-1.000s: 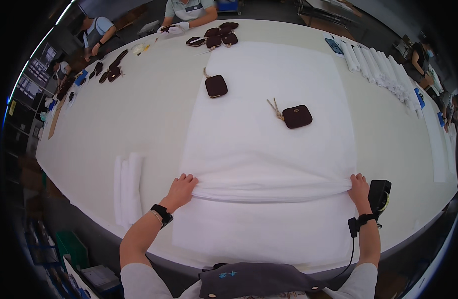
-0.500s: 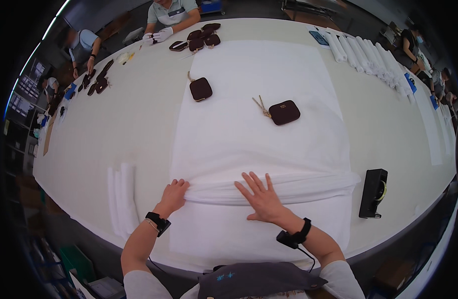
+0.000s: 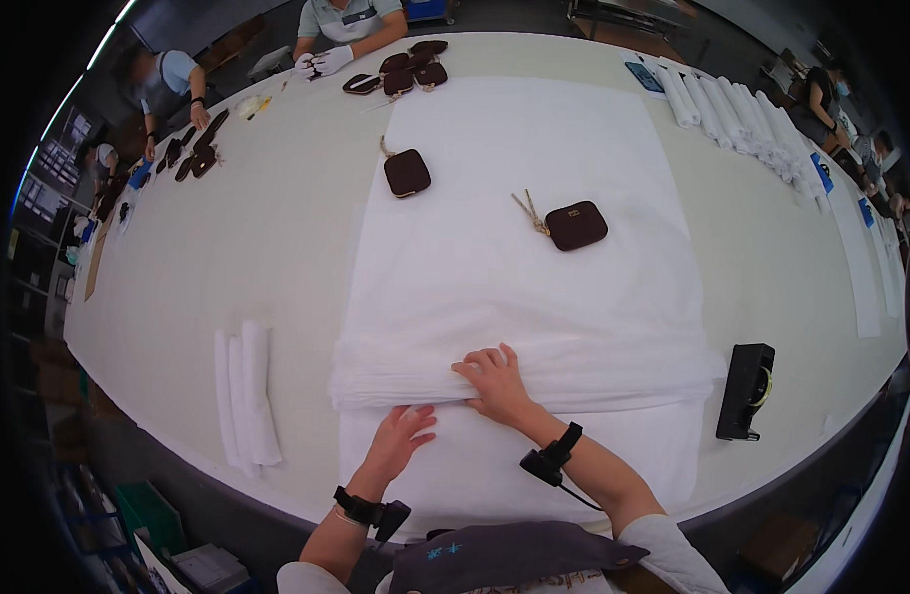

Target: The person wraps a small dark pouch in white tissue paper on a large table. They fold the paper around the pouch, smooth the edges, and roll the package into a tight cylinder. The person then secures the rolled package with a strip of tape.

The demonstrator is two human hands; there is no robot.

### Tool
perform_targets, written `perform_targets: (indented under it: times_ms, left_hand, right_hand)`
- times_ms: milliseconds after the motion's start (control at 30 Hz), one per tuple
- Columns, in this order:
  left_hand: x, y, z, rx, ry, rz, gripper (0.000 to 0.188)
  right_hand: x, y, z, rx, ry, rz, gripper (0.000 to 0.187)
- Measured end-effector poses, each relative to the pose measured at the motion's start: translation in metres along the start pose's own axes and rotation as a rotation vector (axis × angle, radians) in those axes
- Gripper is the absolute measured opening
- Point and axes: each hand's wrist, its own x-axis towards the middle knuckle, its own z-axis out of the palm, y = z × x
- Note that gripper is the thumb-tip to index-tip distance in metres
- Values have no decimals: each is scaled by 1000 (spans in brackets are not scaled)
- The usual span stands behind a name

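Observation:
In front of me a thin white sheet (image 3: 534,297) is spread out, its near part gathered into a layered, folded band (image 3: 613,381) running left to right. My right hand (image 3: 495,386) grips this band near its middle, fingers curled over the top and thumb by the near edge. Just left of it, my left hand (image 3: 401,436) is open at the band's near edge, fingers apart, with nothing visible in it. Farther up the sheet lie two dark brown zip pouches, a left one (image 3: 407,173) and a right one (image 3: 577,226), each with a light cord pull.
Rolled white sheets (image 3: 245,396) lie at my left. A black tape dispenser (image 3: 744,391) stands at the right. Many more white rolls (image 3: 732,114) and a phone (image 3: 644,76) are at the far right. Across the table, a person in white gloves (image 3: 331,59) sits by several brown pouches (image 3: 398,81).
My left hand has come off the band's left end and moved right and nearer to me. My right hand, spread flat before, has curled onto the band.

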Motion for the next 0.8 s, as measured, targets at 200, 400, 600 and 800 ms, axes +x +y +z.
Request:
perform_targets:
  times_ms: [200,400,600,800]
  left_hand:
    - [45,3,11,-584,322,359,35]
    - [53,1,3,-651,401,280,27]
    - [53,-2,5,-653,365,278,27]
    - [49,-3,5,-645,362,280,29]
  right_hand:
    - [-5,-1,-28,134,-133,-75,71]
    - [62,124,-129,-34,198,141,78]
    - [99,209,-165,-554,-114,314,81]
    - [94,208,-158,-73,-183,477,80]
